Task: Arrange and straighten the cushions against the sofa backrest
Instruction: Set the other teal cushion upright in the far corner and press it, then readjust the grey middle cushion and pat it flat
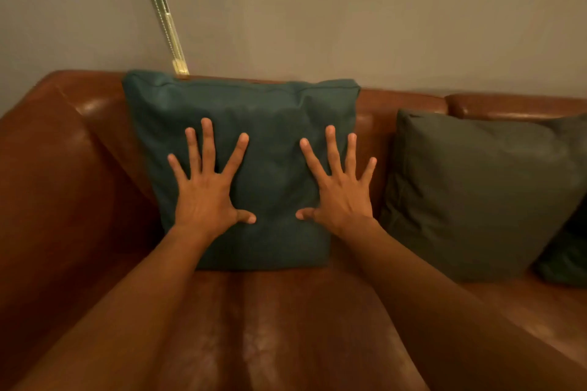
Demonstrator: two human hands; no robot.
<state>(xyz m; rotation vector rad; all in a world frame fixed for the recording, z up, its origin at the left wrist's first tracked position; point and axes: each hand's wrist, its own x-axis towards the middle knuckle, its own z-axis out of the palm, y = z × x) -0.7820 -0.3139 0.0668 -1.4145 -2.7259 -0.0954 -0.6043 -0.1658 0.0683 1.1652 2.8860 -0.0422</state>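
Both hands, left hand (203, 200) and right hand (341, 200), lie flat with fingers (208, 143) spread apart on the teal cushion (270, 111); even pressure should seat it squarely against the sofa backrest (400, 105).

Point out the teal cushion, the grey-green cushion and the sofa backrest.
teal cushion (270, 111), head view, upper face.
grey-green cushion (476, 187), head view, front face centre.
sofa backrest (403, 101), head view, leather between the cushions.
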